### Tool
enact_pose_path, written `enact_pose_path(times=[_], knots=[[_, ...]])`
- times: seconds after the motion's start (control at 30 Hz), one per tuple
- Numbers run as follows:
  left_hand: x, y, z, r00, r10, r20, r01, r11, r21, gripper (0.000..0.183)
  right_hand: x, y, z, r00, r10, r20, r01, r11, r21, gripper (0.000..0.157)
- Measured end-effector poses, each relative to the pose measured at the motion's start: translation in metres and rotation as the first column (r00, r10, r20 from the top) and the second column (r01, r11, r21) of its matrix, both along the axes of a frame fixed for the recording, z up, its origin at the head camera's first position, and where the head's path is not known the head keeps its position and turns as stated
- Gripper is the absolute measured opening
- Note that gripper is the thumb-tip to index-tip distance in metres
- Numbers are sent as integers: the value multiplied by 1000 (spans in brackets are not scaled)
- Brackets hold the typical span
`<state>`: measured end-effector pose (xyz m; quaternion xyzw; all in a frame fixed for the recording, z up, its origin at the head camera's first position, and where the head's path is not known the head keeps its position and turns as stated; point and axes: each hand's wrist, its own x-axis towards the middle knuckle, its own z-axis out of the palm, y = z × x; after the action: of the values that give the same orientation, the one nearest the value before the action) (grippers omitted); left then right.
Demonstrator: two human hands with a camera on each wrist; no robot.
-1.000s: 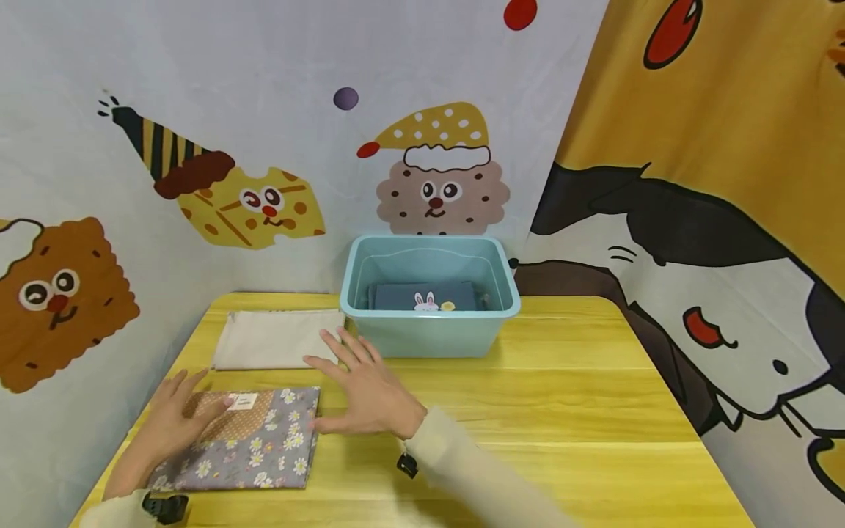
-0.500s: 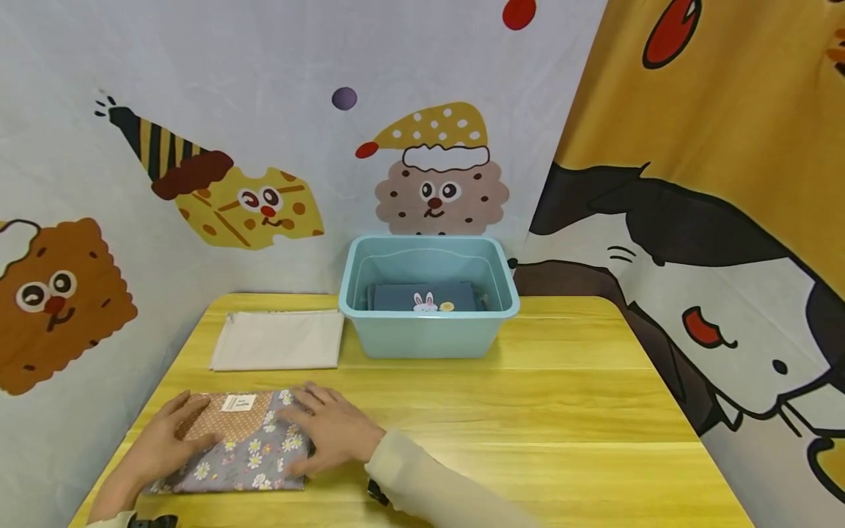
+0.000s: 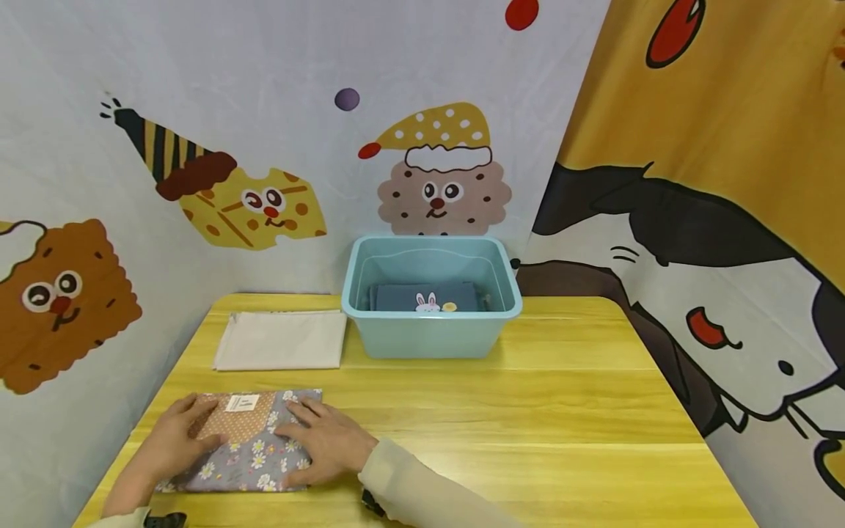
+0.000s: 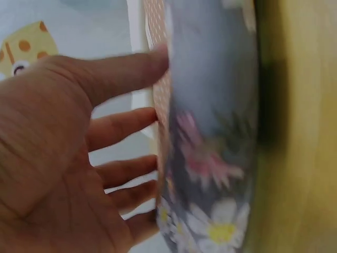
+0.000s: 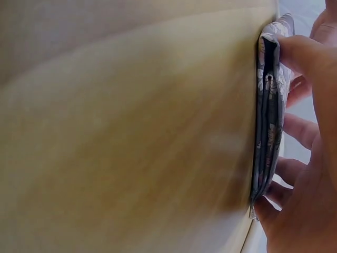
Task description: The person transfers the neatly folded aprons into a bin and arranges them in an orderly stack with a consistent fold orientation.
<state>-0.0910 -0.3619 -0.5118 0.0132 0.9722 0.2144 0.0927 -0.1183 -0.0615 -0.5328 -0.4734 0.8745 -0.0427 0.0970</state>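
Front-left of the blue bin (image 3: 429, 339), the left grip (image 3: 173, 444) and right grip (image 3: 333, 441) rest relaxed on the folded floral cloth (image 3: 253, 444), partly hiding it. The bin's front wall cuts off the navy cloth (image 3: 396, 298) inside.

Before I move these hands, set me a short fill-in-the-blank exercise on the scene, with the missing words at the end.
1. The left hand and right hand touch the folded cloth printed with white, yellow-centred ____.
2. In the head view, the plain white cloth lies to the ____ of the light blue bin.
3. The dark blue cloth lies ____ that bin.
4. The tabletop is coloured ____.

Missing words: flowers; left; inside; yellow.
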Motion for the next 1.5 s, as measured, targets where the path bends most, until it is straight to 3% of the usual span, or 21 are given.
enact_pose_path(times=[0.23, 0.57, 0.9, 1.27, 1.5], knots=[[3, 14, 1, 993, -60, -105, 53, 996, -74, 66, 0, 1, 3, 1000, -11, 6, 11, 1000, 12, 78], [-1, 37, 8, 998, -59, 0, 59, 994, -88, 73, -1, 19, 5, 999, -33, 2, 33, 999, 16, 77], [-3, 59, 1, 990, -111, -88, 102, 990, -100, 66, -5, 45, 3, 999, -29, 26, 30, 999, -22, 78], [-1, 89, 7, 992, -99, -77, 90, 990, -111, 63, -6, 74, 5, 999, -11, 51, 14, 998, -69, 78], [0, 108, 4, 994, -85, -68, 75, 988, -136, 62, -9, 93, 5, 997, -23, 69, 28, 997, -74, 78]])
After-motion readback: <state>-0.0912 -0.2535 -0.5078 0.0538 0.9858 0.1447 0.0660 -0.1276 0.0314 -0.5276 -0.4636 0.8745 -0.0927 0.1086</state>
